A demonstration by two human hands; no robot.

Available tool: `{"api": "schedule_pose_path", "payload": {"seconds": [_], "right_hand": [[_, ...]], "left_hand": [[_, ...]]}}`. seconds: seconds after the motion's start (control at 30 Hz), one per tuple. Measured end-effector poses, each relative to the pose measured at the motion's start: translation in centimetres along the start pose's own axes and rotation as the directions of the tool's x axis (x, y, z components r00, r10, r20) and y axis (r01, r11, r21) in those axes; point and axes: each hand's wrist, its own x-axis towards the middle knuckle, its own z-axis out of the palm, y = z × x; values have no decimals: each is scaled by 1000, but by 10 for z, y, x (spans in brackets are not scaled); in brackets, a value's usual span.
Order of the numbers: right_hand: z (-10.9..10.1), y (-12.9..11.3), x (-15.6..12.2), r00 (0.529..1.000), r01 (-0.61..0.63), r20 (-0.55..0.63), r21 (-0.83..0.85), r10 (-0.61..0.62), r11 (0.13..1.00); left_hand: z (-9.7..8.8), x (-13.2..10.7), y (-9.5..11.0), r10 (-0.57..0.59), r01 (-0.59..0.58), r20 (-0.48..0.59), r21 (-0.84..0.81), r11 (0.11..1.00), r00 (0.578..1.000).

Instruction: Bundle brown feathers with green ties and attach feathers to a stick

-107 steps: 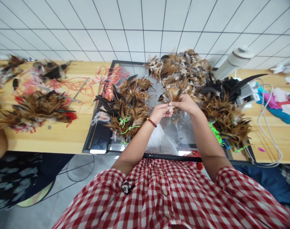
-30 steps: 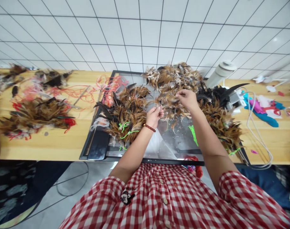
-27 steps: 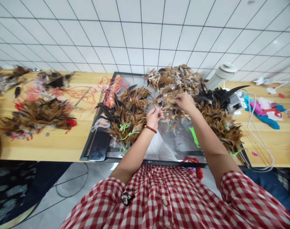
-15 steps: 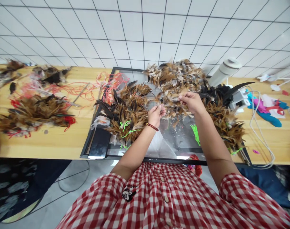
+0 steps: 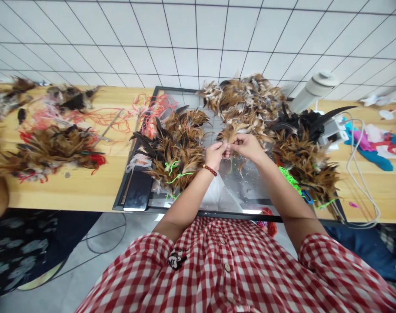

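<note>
Both hands [image 5: 232,150] have met, pinching feathers [image 5: 231,131] above tray [image 5: 132,182].

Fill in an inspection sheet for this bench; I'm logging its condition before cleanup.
Surface: wooden bench carrying a black-framed glass tray.
Job's things: small feather bunch pinched between both hands.
Clutter: feather piles, red string, green ties.
Grippers: left hand and right hand meet, both closed on the bunch.
Cables: white cable looped at right.
Surroundings: white tiled wall.

The right hand [image 5: 250,147] has drawn back from the feather pile [image 5: 246,98] to meet the left hand [image 5: 216,154]
</note>
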Motion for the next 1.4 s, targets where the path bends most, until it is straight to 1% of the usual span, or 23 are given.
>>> {"api": "schedule_pose_path", "payload": {"seconds": [0.1,0.17,0.27,0.33,0.4,0.43,0.47,0.53,0.6,0.67,0.77,0.83,0.9,0.97,1.03,1.1,1.13,1.17,1.2,1.3,1.33,1.37,1.4], "right_hand": [[-4,2,0,999,31,-21,56,-30,998],[-6,4,0,999,32,-26,103,-29,994],[-10,7,4,1000,13,-20,129,-10,992],[-15,11,7,997,33,-75,110,-25,993],[-20,15,8,983,75,-174,55,-64,996],[-22,17,8,975,103,-201,15,-98,995],[-24,19,6,970,139,-198,-37,-144,990],[-22,21,1,958,248,-105,-176,-268,953],[-15,21,-5,924,360,-4,-325,-382,875],[-6,22,-9,900,393,5,-436,-435,809],[1,24,-4,902,333,-75,-502,-424,798],[-1,24,3,919,276,-103,-525,-382,805],[-5,21,12,936,182,-144,-584,-322,791],[-6,16,19,951,44,-200,-669,-237,742],[-2,11,26,965,-79,-222,-751,-138,655],[3,8,33,978,-146,-204,-801,-35,580],[5,7,36,981,-160,-194,-806,2,570],[4,8,38,983,-159,-181,-794,21,587],[0,9,40,984,-151,-174,-758,26,635],[-25,17,39,974,-116,-225,-526,-6,843],[-36,20,37,966,-117,-258,-463,-8,879],[-47,23,34,958,-128,-288,-445,-6,886],[-57,25,31,947,-144,-321,-472,-17,870]], "left_hand": [[0,3,-4,10,-11,28,33,999,1000],[-1,4,-6,-1,-2,79,40,999,997],[-3,6,-8,-12,-5,174,97,995,985],[-5,6,-6,-20,0,201,97,995,979],[-7,6,-3,-33,37,192,-20,999,981],[-8,5,-1,-44,65,183,-110,992,982],[-9,4,2,-59,94,176,-195,976,983],[-10,3,5,-92,142,178,-298,944,980],[-9,1,6,-121,178,194,-310,934,974],[-8,-1,5,-134,193,207,-299,934,969],[-6,-2,2,-102,152,178,-292,944,979],[-5,0,3,-38,66,98,-294,954,994],[-6,3,5,36,-38,-11,-301,953,999],[-6,5,7,80,-104,-88,-316,943,993],[-6,7,9,97,-131,-116,-339,932,989],[-6,8,10,96,-141,-140,-365,920,985],[-5,9,10,92,-146,-157,-375,916,983],[-5,8,11,86,-150,-177,-382,912,980],[-5,8,12,79,-152,-198,-389,909,977],[-5,8,14,50,-149,-244,-404,902,968],[-5,9,14,42,-147,-257,-406,902,966],[-5,9,15,36,-147,-268,-406,902,963],[-5,10,15,35,-149,-277,-403,903,960]]}}
